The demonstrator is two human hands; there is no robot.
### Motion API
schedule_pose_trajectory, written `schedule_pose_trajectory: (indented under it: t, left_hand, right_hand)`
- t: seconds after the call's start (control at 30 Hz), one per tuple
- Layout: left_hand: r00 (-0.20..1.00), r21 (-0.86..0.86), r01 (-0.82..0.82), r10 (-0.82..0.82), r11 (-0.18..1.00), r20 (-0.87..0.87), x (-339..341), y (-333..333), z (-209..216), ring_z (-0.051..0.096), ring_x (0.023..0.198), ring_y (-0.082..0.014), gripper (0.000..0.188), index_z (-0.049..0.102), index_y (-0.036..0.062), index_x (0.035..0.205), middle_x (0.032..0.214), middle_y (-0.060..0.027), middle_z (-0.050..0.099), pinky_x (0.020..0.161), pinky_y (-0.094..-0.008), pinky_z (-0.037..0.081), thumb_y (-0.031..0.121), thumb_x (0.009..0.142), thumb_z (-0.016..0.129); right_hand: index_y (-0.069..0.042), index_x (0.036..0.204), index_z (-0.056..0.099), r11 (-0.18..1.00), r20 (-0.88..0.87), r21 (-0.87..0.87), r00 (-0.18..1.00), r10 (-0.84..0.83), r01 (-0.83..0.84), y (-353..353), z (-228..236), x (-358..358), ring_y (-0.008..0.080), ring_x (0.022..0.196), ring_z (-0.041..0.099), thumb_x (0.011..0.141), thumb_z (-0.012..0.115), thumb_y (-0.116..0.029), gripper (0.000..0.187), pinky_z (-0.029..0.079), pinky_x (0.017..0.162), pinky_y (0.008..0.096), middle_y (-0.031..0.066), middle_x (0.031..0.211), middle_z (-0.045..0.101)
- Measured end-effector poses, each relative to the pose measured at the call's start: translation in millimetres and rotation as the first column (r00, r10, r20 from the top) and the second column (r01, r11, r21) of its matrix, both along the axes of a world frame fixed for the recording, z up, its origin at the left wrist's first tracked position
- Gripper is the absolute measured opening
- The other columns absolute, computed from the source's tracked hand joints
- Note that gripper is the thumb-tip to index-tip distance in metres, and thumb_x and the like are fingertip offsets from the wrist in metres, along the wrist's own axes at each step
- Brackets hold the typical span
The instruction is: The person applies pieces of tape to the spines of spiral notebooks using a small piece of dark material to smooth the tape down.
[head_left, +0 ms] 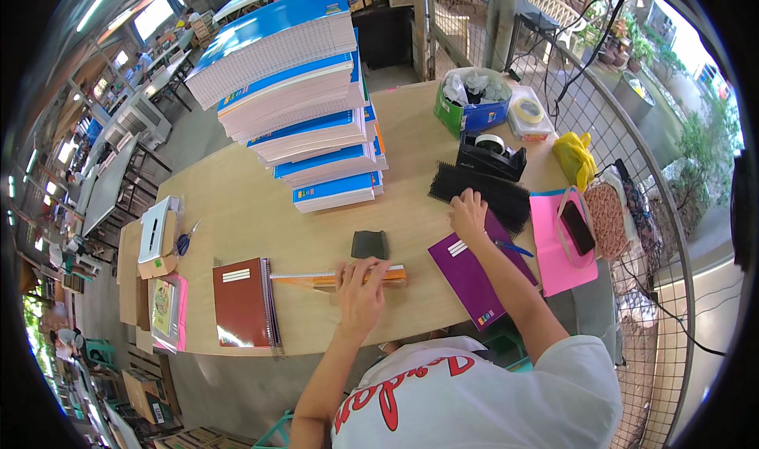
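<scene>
Close to the table's front edge, my left hand (361,292) is closed over the top of an orange-covered notebook (304,281), which seems to stand on its long edge, seen nearly edge-on. My right hand (470,212) reaches across a purple notebook (462,275) to a pile of black spiral binding coils (494,196). Its fingers are curled together on the pile's near edge, pinching at a coil; the fingertips are partly hidden. A dark grey block (370,245) lies just beyond my left hand. To its left lies a brown spiral-bound notebook (237,303).
Tall stacks of blue-covered books (336,192) rise at the back. A tape dispenser (492,156) and a bin of plastic scraps (474,113) stand beyond the coils. A blue pen (515,248), pink folder (553,267) and phone (578,229) lie right; scissors (185,239) lie left.
</scene>
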State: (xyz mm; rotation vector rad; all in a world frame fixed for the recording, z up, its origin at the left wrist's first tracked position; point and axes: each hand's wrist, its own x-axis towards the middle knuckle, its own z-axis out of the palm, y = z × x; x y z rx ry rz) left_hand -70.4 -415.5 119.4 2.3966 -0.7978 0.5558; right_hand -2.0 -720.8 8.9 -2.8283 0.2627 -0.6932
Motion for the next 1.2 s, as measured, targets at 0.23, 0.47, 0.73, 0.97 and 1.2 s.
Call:
schedule_pose_trajectory:
  t: [0.23, 0.47, 0.73, 0.97, 1.2]
  left_hand:
    - [0.986, 0.013, -0.121, 0.119, 0.993, 0.113, -9.2, -32.7, 15.4, 0.057, 0.092, -0.0242, 0.025, 0.069, 0.0123, 0.098, 0.095, -0.0030, 0.064, 0.090, -0.0434, 0.036, 0.029, 0.080, 0.075]
    - [0.964, -0.030, -0.208, 0.210, 0.978, 0.164, -4.4, -43.0, -5.9, 0.055, 0.086, -0.0230, 0.021, 0.065, 0.0154, 0.084, 0.083, 0.0001, 0.061, 0.089, -0.0425, 0.034, 0.032, 0.078, 0.076]
    - [0.994, -0.172, -0.084, 0.093, 0.982, 0.050, -3.8, -22.1, 10.5, 0.057, 0.088, -0.0236, 0.023, 0.063, 0.0139, 0.094, 0.092, -0.0004, 0.062, 0.086, -0.0417, 0.034, 0.025, 0.079, 0.077]
    - [0.997, -0.171, 0.080, -0.081, 0.982, 0.001, -10.1, -4.6, -7.4, 0.059, 0.090, -0.0221, 0.021, 0.065, 0.0152, 0.091, 0.094, 0.0003, 0.063, 0.084, -0.0396, 0.034, 0.006, 0.077, 0.076]
    - [0.977, -0.183, 0.211, -0.209, 0.960, 0.033, -14.1, 14.7, -14.8, 0.062, 0.092, -0.0210, 0.023, 0.068, 0.0164, 0.093, 0.096, 0.0002, 0.063, 0.086, -0.0405, 0.036, 0.006, 0.074, 0.076]
  right_hand:
    - [-0.009, 0.086, 0.067, 0.938, 0.016, -0.323, 0.990, 0.138, -0.126, -30.5, -28.1, 19.4, 0.0246, 0.100, 0.051, 0.077, 0.066, -0.020, 0.014, 0.039, 0.081, 0.0442, 0.0060, 0.102, 0.053]
    - [-0.003, 0.119, 0.055, 0.918, 0.348, 0.048, 0.868, 0.354, -0.394, -84.2, 21.0, 60.4, 0.0344, 0.085, 0.062, 0.086, 0.059, -0.003, 0.033, 0.054, 0.073, 0.0418, 0.0147, 0.095, 0.056]
    - [-0.005, 0.103, 0.071, 0.506, 0.137, 0.382, 0.588, 0.797, -0.774, -12.1, 144.5, -8.1, 0.0298, 0.083, 0.065, 0.080, 0.065, 0.004, 0.025, 0.053, 0.075, 0.0386, 0.0118, 0.091, 0.068]
    - [-0.012, 0.110, 0.076, 0.404, 0.131, 0.686, 0.649, 0.749, -0.605, 64.6, 128.5, -88.9, 0.0251, 0.077, 0.065, 0.080, 0.071, 0.004, 0.034, 0.053, 0.067, 0.0350, 0.0082, 0.087, 0.066]
    - [-0.010, 0.095, 0.076, 0.458, 0.225, 0.504, 0.623, 0.749, -0.732, 89.1, 135.0, -101.5, 0.0213, 0.082, 0.063, 0.076, 0.078, 0.001, 0.022, 0.049, 0.073, 0.0330, 0.0027, 0.092, 0.068]
